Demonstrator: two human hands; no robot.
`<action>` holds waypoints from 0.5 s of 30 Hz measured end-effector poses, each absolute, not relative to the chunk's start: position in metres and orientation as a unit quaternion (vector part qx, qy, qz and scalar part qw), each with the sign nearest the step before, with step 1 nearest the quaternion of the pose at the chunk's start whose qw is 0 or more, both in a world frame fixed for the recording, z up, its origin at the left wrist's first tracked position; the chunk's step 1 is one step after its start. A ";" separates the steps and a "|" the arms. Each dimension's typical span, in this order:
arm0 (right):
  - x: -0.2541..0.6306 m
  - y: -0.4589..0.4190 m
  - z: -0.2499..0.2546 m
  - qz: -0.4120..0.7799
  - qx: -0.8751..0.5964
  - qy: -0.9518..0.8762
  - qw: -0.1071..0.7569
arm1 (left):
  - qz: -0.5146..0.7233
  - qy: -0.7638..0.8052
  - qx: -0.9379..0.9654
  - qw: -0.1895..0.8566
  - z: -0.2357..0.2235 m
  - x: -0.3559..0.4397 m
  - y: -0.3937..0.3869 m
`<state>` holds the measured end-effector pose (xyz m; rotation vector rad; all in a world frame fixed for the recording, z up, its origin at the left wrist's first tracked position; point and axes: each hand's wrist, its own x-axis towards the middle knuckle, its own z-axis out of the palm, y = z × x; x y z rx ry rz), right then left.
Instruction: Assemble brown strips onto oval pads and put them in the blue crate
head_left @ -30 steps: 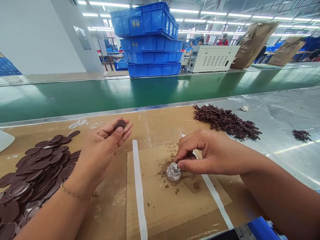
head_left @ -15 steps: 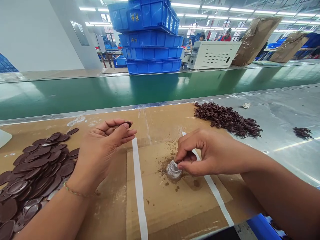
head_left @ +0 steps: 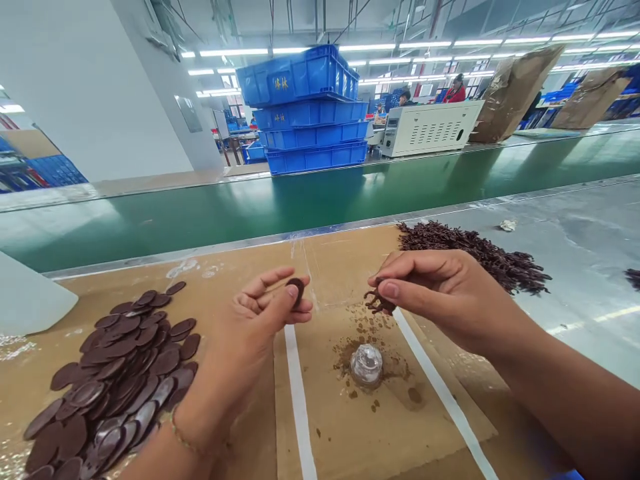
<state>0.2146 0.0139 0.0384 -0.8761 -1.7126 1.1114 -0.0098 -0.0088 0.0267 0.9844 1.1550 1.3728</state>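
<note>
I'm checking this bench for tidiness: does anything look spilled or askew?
Yes: brown spots dot the cardboard around the clear jar, probably splashes. Beyond the green belt, the top blue crate sits askew on its stack.

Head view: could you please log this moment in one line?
left hand: holds brown disc | right hand: pinches brown branched piece | clear container: on cardboard, untouched

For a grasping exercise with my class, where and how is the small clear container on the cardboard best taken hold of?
Probably by its side wall, coming from above, with thumb and fingertip on opposite sides. The small clear container is squat and roughly round, shows no handle, and nothing stands against it on the cardboard sheet.
</note>
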 end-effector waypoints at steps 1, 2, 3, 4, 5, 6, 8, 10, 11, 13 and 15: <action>0.211 0.014 0.038 0.462 -0.340 -0.680 0.457 | 0.566 0.478 0.409 0.533 0.027 -0.007 -0.012; 0.208 0.014 0.037 0.473 -0.331 -0.672 0.464 | 0.560 0.473 0.407 0.545 0.027 -0.005 -0.014; 0.204 0.015 0.036 0.483 -0.325 -0.666 0.466 | 0.554 0.467 0.403 0.559 0.026 -0.004 -0.017; 0.201 0.015 0.036 0.492 -0.320 -0.662 0.466 | 0.547 0.463 0.398 0.573 0.026 -0.003 -0.018; 0.199 0.015 0.035 0.500 -0.314 -0.660 0.465 | 0.538 0.460 0.395 0.586 0.025 -0.003 -0.020; 0.197 0.015 0.033 0.507 -0.309 -0.656 0.466 | 0.529 0.458 0.396 0.595 0.025 -0.003 -0.021; 0.194 0.015 0.030 0.518 -0.300 -0.648 0.471 | 0.510 0.465 0.414 0.594 0.025 -0.003 -0.021; 0.193 0.015 0.026 0.525 -0.294 -0.642 0.476 | 0.492 0.491 0.447 0.564 0.026 -0.002 -0.021; 0.193 0.014 0.024 0.526 -0.290 -0.640 0.479 | 0.482 0.506 0.465 0.543 0.027 -0.002 -0.020; 0.192 0.014 0.021 0.530 -0.282 -0.641 0.479 | 0.467 0.533 0.488 0.510 0.029 -0.003 -0.018; 0.192 0.014 0.020 0.534 -0.287 -0.637 0.477 | 0.462 0.545 0.489 0.500 0.031 -0.005 -0.016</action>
